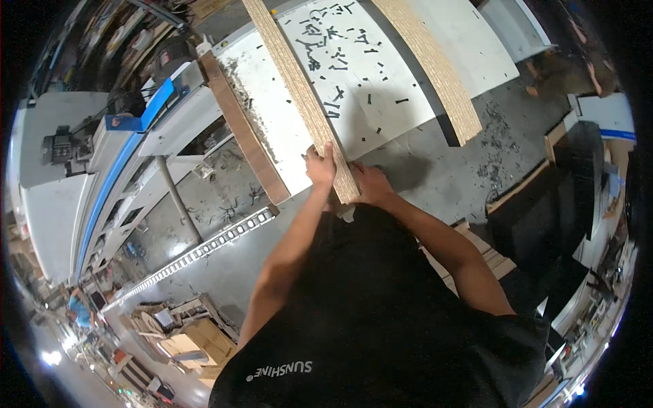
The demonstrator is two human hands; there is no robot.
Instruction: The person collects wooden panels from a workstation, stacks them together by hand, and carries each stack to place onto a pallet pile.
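Observation:
A long particleboard strip (299, 75) with a speckled tan raw face runs away from me over a white board surface (401, 112). My left hand (321, 166) is closed round the left side of its near end, the thumb lying on top. From the other side my right hand (371, 183) grips the same end, its fingers partly hidden under and behind the strip. This near end sticks out past the edge of the white surface, close to my body. Farther right lies a second particleboard strip (442, 64) with a black side, touched by neither hand.
Black edging scraps (333, 37) litter the white surface, bordered left by a brown board (245, 129). A machine with a blue edge (102, 197) and a roller rail (197, 255) stand left. Dark panels (530, 204) lean at right; wooden offcuts (197, 340) lie lower left. Another person (80, 309) is far left.

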